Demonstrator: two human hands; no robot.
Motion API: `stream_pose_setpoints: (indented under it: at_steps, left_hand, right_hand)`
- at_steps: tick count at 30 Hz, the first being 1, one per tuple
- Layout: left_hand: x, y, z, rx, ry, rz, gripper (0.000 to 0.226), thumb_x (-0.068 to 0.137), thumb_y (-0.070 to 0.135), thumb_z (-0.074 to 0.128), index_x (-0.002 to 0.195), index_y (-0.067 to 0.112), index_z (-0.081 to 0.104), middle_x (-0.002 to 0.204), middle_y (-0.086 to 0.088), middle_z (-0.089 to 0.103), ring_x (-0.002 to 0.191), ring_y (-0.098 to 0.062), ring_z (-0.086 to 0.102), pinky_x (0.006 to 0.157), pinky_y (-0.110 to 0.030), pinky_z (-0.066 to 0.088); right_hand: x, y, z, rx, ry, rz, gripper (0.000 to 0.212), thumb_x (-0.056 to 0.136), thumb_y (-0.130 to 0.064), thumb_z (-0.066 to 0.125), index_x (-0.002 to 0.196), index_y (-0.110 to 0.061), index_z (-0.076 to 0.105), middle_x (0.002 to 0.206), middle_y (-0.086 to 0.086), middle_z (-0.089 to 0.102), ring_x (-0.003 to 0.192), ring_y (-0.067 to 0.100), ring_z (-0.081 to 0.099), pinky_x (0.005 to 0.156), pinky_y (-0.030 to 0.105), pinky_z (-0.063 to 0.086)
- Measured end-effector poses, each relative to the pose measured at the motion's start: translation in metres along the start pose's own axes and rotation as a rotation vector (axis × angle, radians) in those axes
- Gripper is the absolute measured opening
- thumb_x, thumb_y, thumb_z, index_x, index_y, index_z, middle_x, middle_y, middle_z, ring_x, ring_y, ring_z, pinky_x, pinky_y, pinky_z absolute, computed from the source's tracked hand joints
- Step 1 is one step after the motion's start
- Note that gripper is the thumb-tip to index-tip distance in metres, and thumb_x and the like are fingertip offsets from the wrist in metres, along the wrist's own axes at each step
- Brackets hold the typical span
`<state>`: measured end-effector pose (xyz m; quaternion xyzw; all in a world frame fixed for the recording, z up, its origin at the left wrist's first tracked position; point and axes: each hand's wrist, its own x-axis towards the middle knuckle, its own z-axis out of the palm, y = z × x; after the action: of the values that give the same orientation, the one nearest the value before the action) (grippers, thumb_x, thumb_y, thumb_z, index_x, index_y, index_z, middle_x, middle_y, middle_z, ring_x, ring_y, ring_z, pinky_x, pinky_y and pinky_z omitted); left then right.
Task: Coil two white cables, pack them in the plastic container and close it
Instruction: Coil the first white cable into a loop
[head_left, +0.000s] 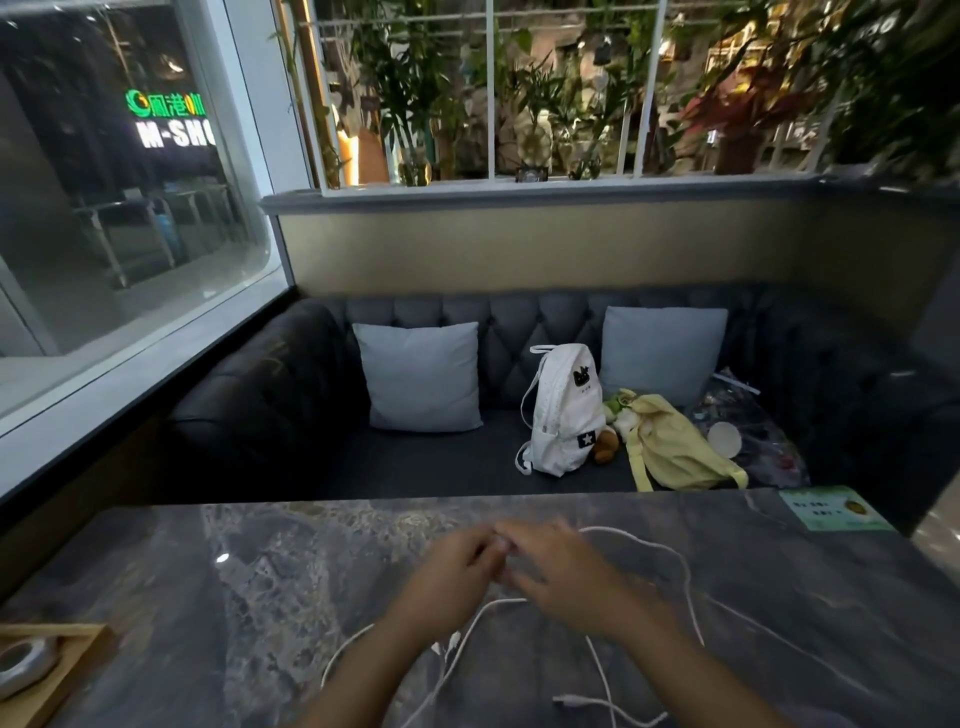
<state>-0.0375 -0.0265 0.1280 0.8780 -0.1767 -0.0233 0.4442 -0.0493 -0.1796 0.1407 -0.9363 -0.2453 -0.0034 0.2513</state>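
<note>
I have both hands meeting over the dark marbled counter (779, 597). My left hand (452, 566) and right hand (561, 566) touch at the fingertips, and the grip of each looks pinched together on a bit of white cable (670, 556) between them, though motion blur keeps me from seeing exactly how the fingers close.

From the grip, one cable arcs away to the right in a wide loop, then trails back toward me along the right forearm. Below the grip, nearer me, more white cable (467, 631) runs loosely between my wrists and crosses itself, with a connector end (569, 700) lying flat on the counter under my right forearm.

Far left of the grip, at the counter's near corner, a wooden tray (67, 670) holds a silvery object (23, 665) I cannot identify. Beyond the grip, past the counter's far edge, a white backpack (563, 410) stands on the dark sofa (291, 405).
</note>
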Motion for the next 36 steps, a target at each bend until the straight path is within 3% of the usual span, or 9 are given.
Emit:
stream_pose_setpoints:
  at_steps: [4, 8, 13, 16, 19, 23, 29, 32, 36]
  left_hand:
    - [-0.009, 0.014, -0.015, -0.372, -0.020, -0.158, 0.036, 0.091, 0.032, 0.052, 0.057, 0.024, 0.047, 0.040, 0.013, 0.042, 0.036, -0.001, 0.034, 0.036, -0.014, 0.027]
    - [-0.018, 0.008, -0.034, -0.441, -0.056, -0.260, 0.046, 0.094, 0.037, 0.045, 0.051, 0.022, 0.040, 0.040, 0.012, 0.033, 0.037, -0.005, 0.023, 0.038, -0.017, 0.016]
    - [-0.033, 0.010, -0.041, -0.398, -0.114, -0.306, 0.041, 0.094, 0.035, 0.045, 0.056, 0.020, 0.040, 0.040, 0.011, 0.032, 0.034, -0.004, 0.023, 0.034, -0.015, 0.018]
    - [-0.034, 0.021, -0.041, -0.432, -0.115, -0.329, 0.040, 0.094, 0.036, 0.046, 0.057, 0.020, 0.039, 0.042, 0.009, 0.030, 0.035, -0.005, 0.022, 0.035, -0.015, 0.016]
    - [-0.031, 0.034, -0.039, -0.470, -0.137, -0.313, 0.040, 0.093, 0.037, 0.047, 0.057, 0.021, 0.040, 0.042, 0.009, 0.029, 0.036, -0.006, 0.020, 0.036, -0.015, 0.015]
    - [-0.032, 0.042, -0.039, -0.496, -0.176, -0.283, 0.041, 0.095, 0.037, 0.044, 0.057, 0.021, 0.043, 0.040, 0.011, 0.030, 0.035, -0.005, 0.020, 0.034, -0.014, 0.016]
    - [-0.043, 0.029, -0.054, -0.522, -0.201, -0.433, 0.049, 0.094, 0.048, 0.037, 0.052, 0.022, 0.035, 0.041, 0.011, 0.023, 0.035, -0.005, 0.015, 0.034, -0.014, 0.012]
    - [-0.049, 0.026, -0.060, -0.760, -0.189, -0.454, 0.050, 0.093, 0.043, 0.038, 0.048, 0.022, 0.032, 0.040, 0.010, 0.023, 0.033, -0.004, 0.015, 0.033, -0.014, 0.010]
    - [-0.052, 0.028, -0.073, -1.220, -0.153, -0.280, 0.045, 0.086, 0.033, 0.044, 0.043, 0.020, 0.036, 0.040, 0.009, 0.014, 0.036, -0.007, 0.008, 0.035, -0.017, 0.008]
  right_hand:
    - [-0.004, -0.002, -0.021, -0.003, 0.082, 0.109, 0.020, 0.095, -0.027, 0.042, 0.095, -0.012, 0.056, 0.093, 0.013, 0.065, 0.084, 0.027, 0.060, 0.070, 0.036, 0.045]
    - [-0.008, 0.024, -0.048, 0.083, 0.423, 0.281, 0.026, 0.094, -0.027, 0.044, 0.072, -0.021, 0.055, 0.071, 0.006, 0.063, 0.068, 0.023, 0.055, 0.057, 0.032, 0.038]
    - [-0.012, 0.050, -0.059, -0.314, 0.380, 0.420, 0.022, 0.090, -0.032, 0.051, 0.101, -0.016, 0.062, 0.101, 0.008, 0.064, 0.096, 0.027, 0.057, 0.074, 0.036, 0.037]
    - [-0.014, 0.033, -0.047, -0.408, 0.265, 0.217, 0.051, 0.084, -0.034, 0.057, 0.131, -0.026, 0.040, 0.133, 0.001, 0.045, 0.125, 0.019, 0.037, 0.098, 0.038, 0.023]
    - [-0.012, 0.000, -0.034, -0.321, 0.205, -0.108, 0.058, 0.084, -0.035, 0.057, 0.136, -0.028, 0.034, 0.140, -0.004, 0.042, 0.130, 0.014, 0.033, 0.101, 0.032, 0.015]
    - [-0.003, -0.025, -0.027, -0.278, 0.220, -0.242, 0.023, 0.094, -0.026, 0.044, 0.103, -0.011, 0.059, 0.103, 0.004, 0.065, 0.102, 0.021, 0.054, 0.094, 0.030, 0.022]
    - [-0.003, -0.007, -0.041, 0.315, 0.392, 0.094, 0.019, 0.088, -0.020, 0.057, 0.082, -0.004, 0.065, 0.066, 0.002, 0.059, 0.061, 0.018, 0.056, 0.063, 0.039, 0.046]
    - [-0.006, 0.002, -0.040, 0.594, 0.421, 0.267, 0.014, 0.079, -0.023, 0.069, 0.081, -0.010, 0.064, 0.051, 0.000, 0.052, 0.038, 0.013, 0.050, 0.043, 0.034, 0.049]
    - [-0.018, 0.010, -0.032, 0.611, 0.216, 0.226, 0.003, 0.083, -0.022, 0.064, 0.082, -0.021, 0.061, 0.046, -0.004, 0.050, 0.037, 0.009, 0.046, 0.036, 0.024, 0.043]
